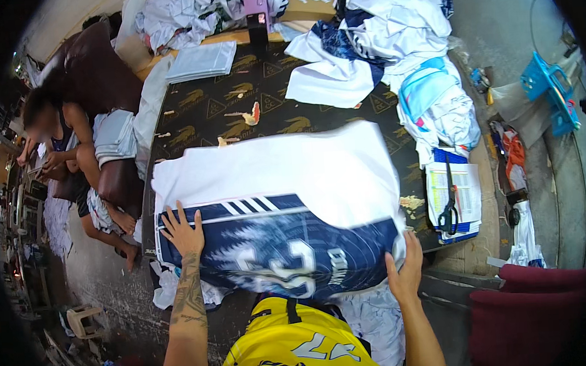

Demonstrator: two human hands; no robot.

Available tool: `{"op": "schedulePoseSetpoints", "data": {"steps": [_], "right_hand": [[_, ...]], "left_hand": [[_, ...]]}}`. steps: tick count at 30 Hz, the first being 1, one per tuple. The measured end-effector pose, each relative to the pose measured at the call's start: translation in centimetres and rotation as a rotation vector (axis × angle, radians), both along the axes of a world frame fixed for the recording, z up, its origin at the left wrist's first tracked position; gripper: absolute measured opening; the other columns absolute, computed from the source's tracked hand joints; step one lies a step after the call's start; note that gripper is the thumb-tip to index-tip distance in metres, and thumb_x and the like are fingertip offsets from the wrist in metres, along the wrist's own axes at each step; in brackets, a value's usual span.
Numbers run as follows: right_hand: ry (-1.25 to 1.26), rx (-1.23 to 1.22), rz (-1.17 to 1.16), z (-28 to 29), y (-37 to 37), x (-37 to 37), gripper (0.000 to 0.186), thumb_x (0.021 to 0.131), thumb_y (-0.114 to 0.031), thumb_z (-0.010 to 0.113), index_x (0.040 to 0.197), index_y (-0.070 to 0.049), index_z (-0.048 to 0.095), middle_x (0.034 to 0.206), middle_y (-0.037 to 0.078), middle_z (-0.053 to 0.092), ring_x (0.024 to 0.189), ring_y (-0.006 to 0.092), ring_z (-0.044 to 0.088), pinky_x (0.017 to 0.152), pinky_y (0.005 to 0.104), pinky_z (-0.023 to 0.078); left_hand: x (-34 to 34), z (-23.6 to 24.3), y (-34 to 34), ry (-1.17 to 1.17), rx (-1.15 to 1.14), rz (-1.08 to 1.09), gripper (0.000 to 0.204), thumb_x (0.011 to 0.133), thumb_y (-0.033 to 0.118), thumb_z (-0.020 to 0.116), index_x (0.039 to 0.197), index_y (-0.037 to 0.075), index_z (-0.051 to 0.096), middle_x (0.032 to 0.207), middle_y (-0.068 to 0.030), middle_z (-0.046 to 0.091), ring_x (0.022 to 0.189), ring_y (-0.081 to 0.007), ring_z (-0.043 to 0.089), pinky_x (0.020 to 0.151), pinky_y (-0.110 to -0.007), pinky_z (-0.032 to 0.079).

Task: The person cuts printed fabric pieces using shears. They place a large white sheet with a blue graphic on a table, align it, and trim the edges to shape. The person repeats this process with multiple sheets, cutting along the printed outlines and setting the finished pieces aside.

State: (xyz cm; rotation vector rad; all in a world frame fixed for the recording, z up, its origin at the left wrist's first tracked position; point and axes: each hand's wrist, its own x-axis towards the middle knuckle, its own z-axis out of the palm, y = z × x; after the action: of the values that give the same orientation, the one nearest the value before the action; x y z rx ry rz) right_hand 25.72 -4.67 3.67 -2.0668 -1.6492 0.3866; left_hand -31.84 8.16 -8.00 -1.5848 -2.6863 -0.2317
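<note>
Fabric at the near edge of a worktable, seen from above. The white and navy fabric piece [275, 217] lies across the front of the dark, printed tabletop [195, 122], its navy part nearest the wearer, whose yellow shirt [290, 351] shows below. 2 bare hands attend it. The left hand [185, 235] rests palm down on the left part of the fabric, its fingers spread apart. The right hand [406, 270] is at the right edge, with thumb and fingers set apart around the margin; blur there makes it hard to tell whether they pinch the cloth. To the right, black scissors [448, 217] lie on printed papers [468, 192]. At the far right of the tabletop is a loose heap of white cloth [404, 28]; at the far left, a flat stack of pale folded pieces [202, 61]. Farther left, 1 other person [68, 129] sits beside a second pale stack [114, 135]. A blue plastic stool [547, 83] appears at upper right.
</note>
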Motion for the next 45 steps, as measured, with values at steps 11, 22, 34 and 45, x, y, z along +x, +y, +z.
{"op": "schedulePoseSetpoints", "data": {"steps": [11, 22, 34, 45], "right_hand": [[-0.328, 0.068, -0.075, -4.3, 30.2, -3.4, 0.056, 0.099, -0.04, 0.074, 0.142, -0.007, 0.064, 0.132, 0.022, 0.064, 0.123, 0.0453, 0.059, 0.105, 0.0577, 0.048], [0.25, -0.035, 0.017, 2.1, 63.8, -2.3, 0.071, 0.097, -0.035, 0.075, 0.155, -0.005, 0.047, 0.146, 0.026, 0.063, 0.13, 0.04, 0.066, 0.11, 0.049, 0.053], [-0.401, -0.229, 0.066, -10.2, 28.4, -3.7, 0.089, 0.099, -0.065, 0.064, 0.174, -0.029, 0.032, 0.183, 0.013, 0.017, 0.165, 0.0553, 0.009, 0.123, 0.0811, 0.006], [-0.258, 0.268, 0.218, 2.0, 32.9, 0.5, 0.047, 0.1, -0.029, 0.079, 0.139, -0.004, 0.068, 0.137, 0.026, 0.068, 0.131, 0.0433, 0.063, 0.113, 0.0491, 0.048]], "left_hand": [[-4.3, 1.3, 18.0, 0.04, 0.009, -0.11, 0.083, 0.103, 0.067, 0.058, 0.172, 0.029, 0.034, 0.179, -0.014, 0.027, 0.165, -0.0454, 0.02, 0.129, -0.072, 0.014], [-4.4, 1.6, 22.5, 0.081, 0.038, -0.145, 0.081, 0.103, 0.058, 0.062, 0.172, 0.028, 0.033, 0.18, -0.0134, 0.025, 0.166, -0.0429, 0.017, 0.131, -0.069, 0.011], [-7.3, 0.7, 26.0, 0.053, 0.092, -0.338, 0.087, 0.098, 0.062, 0.069, 0.171, 0.027, 0.038, 0.177, -0.0174, 0.031, 0.164, -0.0471, 0.022, 0.127, -0.072, 0.018], [-3.8, 6.9, 26.3, 0.105, 0.549, -0.497, 0.037, 0.11, 0.027, 0.063, 0.132, -0.002, 0.063, 0.132, -0.0256, 0.063, 0.122, -0.0442, 0.06, 0.106, -0.052, 0.047]]}}
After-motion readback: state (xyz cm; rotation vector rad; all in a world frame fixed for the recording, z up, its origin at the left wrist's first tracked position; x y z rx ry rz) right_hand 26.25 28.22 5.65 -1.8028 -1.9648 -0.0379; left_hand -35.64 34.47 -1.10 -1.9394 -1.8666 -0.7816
